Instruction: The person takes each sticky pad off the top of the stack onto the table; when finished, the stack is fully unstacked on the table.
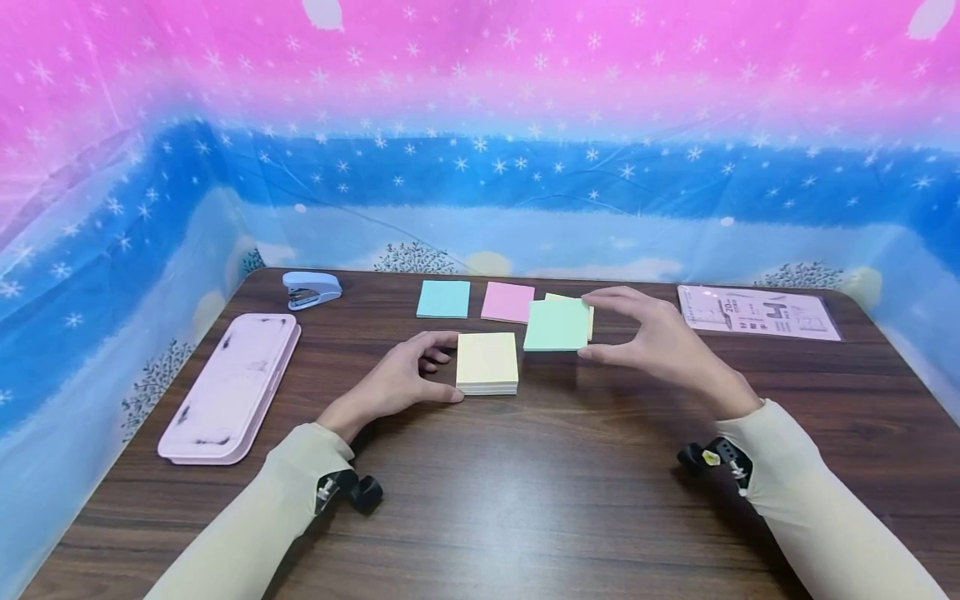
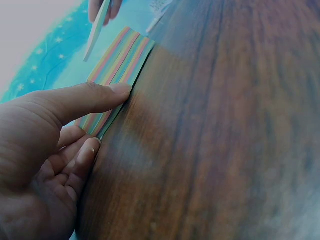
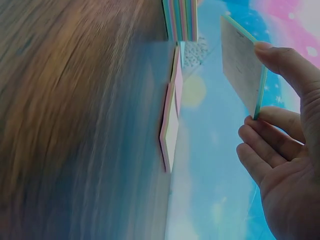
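Holds a thin green pad (image 1: 557, 325) up off the desk (image 1: 510, 500), just right of the striped-sided stack (image 1: 487, 360), pinching it across near and far edges with the right fingers (image 3: 282, 120). Grips the stack, resting on the desk, with the left fingers (image 2: 82, 162), likewise set from near side to far. Looks like the step of parting single pads from the stack and laying them out by colour, probably partway along. Likely calls next for lowering the green pad flat before loosening the pinch. Should mind the yellow pad (image 1: 591, 325), mostly hidden behind or beneath the green pad in the head view, and the pink pad (image 1: 508, 302) near it. Has farther left a turquoise pad (image 1: 443, 299), a blue stapler (image 1: 312, 288) and a pink case (image 1: 228, 392); at back right, a printed card (image 1: 759, 313).
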`<control>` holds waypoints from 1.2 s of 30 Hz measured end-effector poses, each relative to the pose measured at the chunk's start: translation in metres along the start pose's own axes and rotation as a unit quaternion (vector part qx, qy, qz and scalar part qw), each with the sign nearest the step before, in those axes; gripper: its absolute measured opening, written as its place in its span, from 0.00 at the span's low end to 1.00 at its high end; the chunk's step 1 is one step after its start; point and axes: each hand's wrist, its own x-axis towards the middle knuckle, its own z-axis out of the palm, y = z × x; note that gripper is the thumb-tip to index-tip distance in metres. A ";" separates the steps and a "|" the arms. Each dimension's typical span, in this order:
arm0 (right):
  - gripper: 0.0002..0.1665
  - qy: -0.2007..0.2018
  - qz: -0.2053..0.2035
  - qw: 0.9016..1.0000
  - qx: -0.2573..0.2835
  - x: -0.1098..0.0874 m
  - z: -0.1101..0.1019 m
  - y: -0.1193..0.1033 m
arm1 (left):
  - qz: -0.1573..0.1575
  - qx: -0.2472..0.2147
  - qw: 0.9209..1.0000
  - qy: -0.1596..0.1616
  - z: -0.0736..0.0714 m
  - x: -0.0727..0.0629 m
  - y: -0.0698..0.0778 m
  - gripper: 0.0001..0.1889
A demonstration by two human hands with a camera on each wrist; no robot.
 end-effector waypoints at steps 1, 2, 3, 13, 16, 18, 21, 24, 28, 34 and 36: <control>0.45 0.001 0.006 1.000 0.000 -0.001 -0.001 0.002 | 0.000 0.000 1.000 0.000 0.000 0.000 0.000 0.44; 0.45 0.002 0.011 1.000 0.000 -0.003 -0.002 0.004 | 0.001 0.000 1.000 0.000 0.000 0.000 0.001 0.44; 0.45 0.004 0.017 1.000 0.001 -0.004 -0.004 0.006 | 0.001 0.000 1.000 0.000 0.000 0.000 0.001 0.44; 0.45 0.019 0.039 0.999 -0.012 -0.019 -0.019 0.023 | -0.002 -0.002 1.000 0.001 -0.001 -0.002 0.001 0.44; 0.45 0.023 0.046 0.998 -0.023 -0.022 -0.023 0.027 | 0.000 0.001 1.000 0.001 -0.001 -0.002 0.001 0.44; 0.45 0.024 0.053 0.998 -0.026 -0.025 -0.026 0.029 | -0.001 0.001 1.000 0.001 -0.001 -0.002 0.001 0.44; 0.46 0.028 0.061 0.997 -0.025 -0.028 -0.029 0.034 | -0.002 -0.001 1.000 0.000 0.000 -0.002 0.001 0.44; 0.45 0.031 0.073 0.997 -0.019 -0.033 -0.032 0.040 | -0.001 -0.001 1.000 -0.001 0.000 -0.001 0.001 0.44; 0.45 0.033 0.087 0.996 -0.015 -0.036 -0.034 0.048 | 0.003 0.002 1.000 0.000 0.000 -0.001 0.000 0.44; 0.46 0.030 0.095 0.995 -0.006 -0.038 -0.035 0.058 | 0.001 0.001 1.000 0.000 0.001 -0.001 0.001 0.44; 0.46 0.028 0.098 0.995 -0.006 -0.039 -0.034 0.061 | -0.001 0.000 1.000 0.000 0.001 -0.001 0.001 0.44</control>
